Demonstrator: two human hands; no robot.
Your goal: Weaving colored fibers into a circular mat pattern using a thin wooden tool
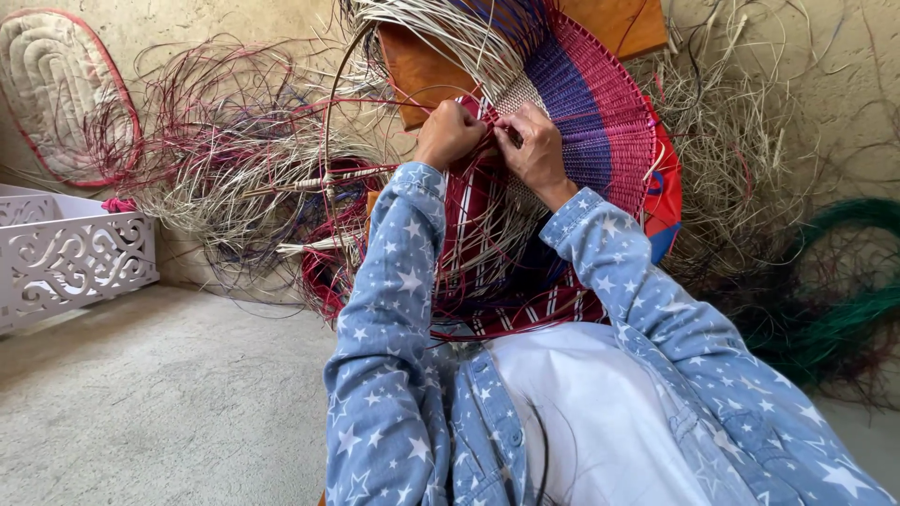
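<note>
A half-woven round basket (600, 112) with red and purple bands leans upright in front of me against a wooden board (412, 70). Loose pale strands (441, 28) fan out from its upper edge. My left hand (450, 133) is closed on thin weaving strands at the basket's left edge. Right beside it, my right hand (536, 148) pinches strands against the woven face. The two hands almost touch. Both arms wear blue sleeves with white stars (394, 309). Fingertips are hidden among the strands.
A big tangle of pale, red and purple cane strands (234, 150) lies at the left. Dry straw (741, 159) and green coils (844, 319) lie at the right. A white carved box (70, 258) stands far left, a quilted pad (56, 89) on the wall.
</note>
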